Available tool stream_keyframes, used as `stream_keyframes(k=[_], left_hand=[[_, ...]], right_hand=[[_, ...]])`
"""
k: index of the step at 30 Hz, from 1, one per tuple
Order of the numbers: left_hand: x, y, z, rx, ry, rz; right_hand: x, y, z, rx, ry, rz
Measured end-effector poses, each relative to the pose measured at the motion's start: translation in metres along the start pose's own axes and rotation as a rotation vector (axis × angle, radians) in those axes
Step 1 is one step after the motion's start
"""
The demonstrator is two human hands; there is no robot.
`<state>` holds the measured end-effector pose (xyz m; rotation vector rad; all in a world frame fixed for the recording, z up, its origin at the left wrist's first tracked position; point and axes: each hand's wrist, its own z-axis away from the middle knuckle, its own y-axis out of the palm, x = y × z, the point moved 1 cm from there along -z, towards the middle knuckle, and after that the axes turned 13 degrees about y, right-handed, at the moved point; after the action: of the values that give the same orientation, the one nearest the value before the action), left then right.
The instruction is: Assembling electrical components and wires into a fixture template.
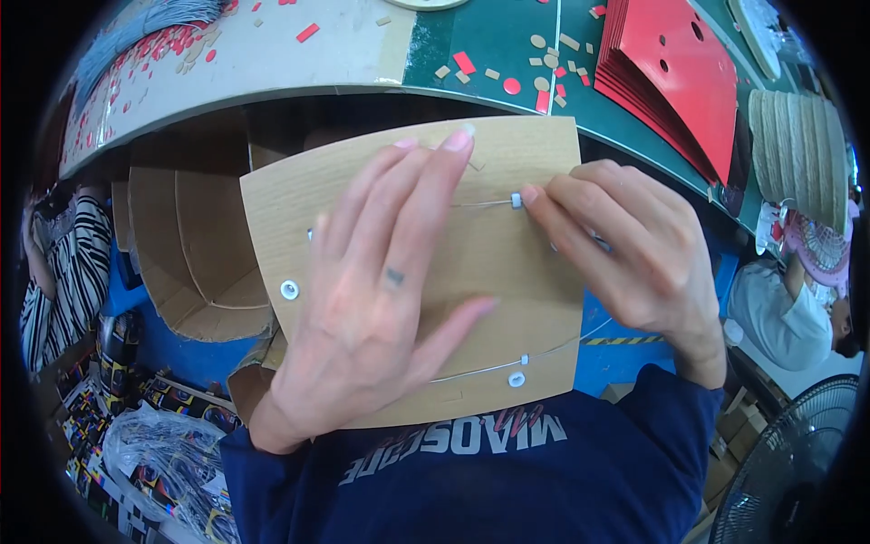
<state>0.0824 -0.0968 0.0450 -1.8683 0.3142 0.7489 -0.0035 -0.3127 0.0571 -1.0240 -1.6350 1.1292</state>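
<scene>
A curved board [489, 308] with a light wood-grain face lies in front of my body, reaching from the table side to my shirt. My left hand [362, 281] rests on it, fingers stretched and thumb spread. Near the board's upper right, my right hand [634, 240] is closed in a pinch, its fingertips against a small white bead [517, 199] on a thin wire. Another wire with a white bead [524, 360] crosses the lower part, beside a white round grommet [516, 379]. A second grommet [289, 290] sits at the left edge.
A curved table [362, 54] beyond the board bears scattered red and tan chips, a bundle of grey wires [136, 41] and stacked red panels [666, 82]. An opened cardboard box [195, 236] stands left. A fan [797, 462] is at lower right. Other people sit at both sides.
</scene>
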Motion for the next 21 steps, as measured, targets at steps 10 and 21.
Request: stream_keyframes(k=[10,21], left_hand=[[0.011,0.001,-0.036,0.027,0.166,-0.159],[0.033,-0.023,-0.02,-0.013,0.214,-0.116]], right_hand=[[0.045,0.024,0.026,-0.231,0.033,-0.042],[0.043,0.024,0.03,-0.241,0.213,-0.158]])
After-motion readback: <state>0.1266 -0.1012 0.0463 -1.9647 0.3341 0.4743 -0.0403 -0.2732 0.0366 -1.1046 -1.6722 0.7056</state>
